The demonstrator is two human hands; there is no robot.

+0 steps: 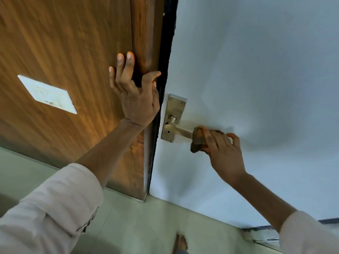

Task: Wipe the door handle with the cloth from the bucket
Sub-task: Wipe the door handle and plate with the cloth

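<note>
A metal lever door handle [180, 130] on a rectangular backplate [173, 114] is fixed to the white door [247, 79]. A brownish folded cloth [198, 141] is wrapped over the outer end of the lever, and my right hand [224, 153] is shut on it. The tip of the lever is hidden under the cloth. My left hand [136, 94] rests with spread fingers on the wooden panel [73, 52] left of the door, its thumb reaching over the dark door edge. The bucket is not in view.
A white switch plate [48, 94] sits on the wooden panel at the left. Pale floor tiles [137, 226] lie below, with a bare foot [180, 242] near the bottom edge. A dark gap [165, 70] runs between panel and door.
</note>
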